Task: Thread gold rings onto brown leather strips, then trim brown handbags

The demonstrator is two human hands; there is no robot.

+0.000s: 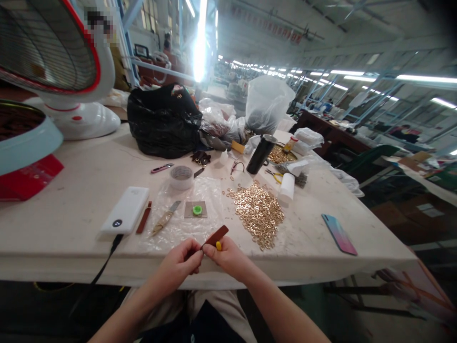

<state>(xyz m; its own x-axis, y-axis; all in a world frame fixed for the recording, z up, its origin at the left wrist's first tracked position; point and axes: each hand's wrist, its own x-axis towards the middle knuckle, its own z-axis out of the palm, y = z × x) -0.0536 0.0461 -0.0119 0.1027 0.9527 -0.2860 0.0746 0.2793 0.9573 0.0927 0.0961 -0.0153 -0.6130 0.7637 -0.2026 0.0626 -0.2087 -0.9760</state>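
Note:
My left hand point(182, 259) and my right hand point(230, 257) meet at the table's front edge, both closed on one brown leather strap point(218, 234). Its rounded end points up and to the right, while the fingers hide the other end. A small yellow piece point(218, 246) shows at my right fingers; what it belongs to is hidden. Just beyond the hands lies a clear plastic sheet point(171, 244) with a tape-wrapped blade point(166, 219) and a green round piece on a small square plate point(197, 210). Right of them spreads a pile of gold-coloured metal rings point(259, 214).
A second brown strap point(144, 217) lies beside a white power bank point(125, 210) with a black cable. Farther back are a tape roll point(181, 177), a black cylinder point(262, 155), a white spool point(287, 187) and a black bag point(162, 121). A phone point(338, 234) lies right, a fan point(78, 116) left.

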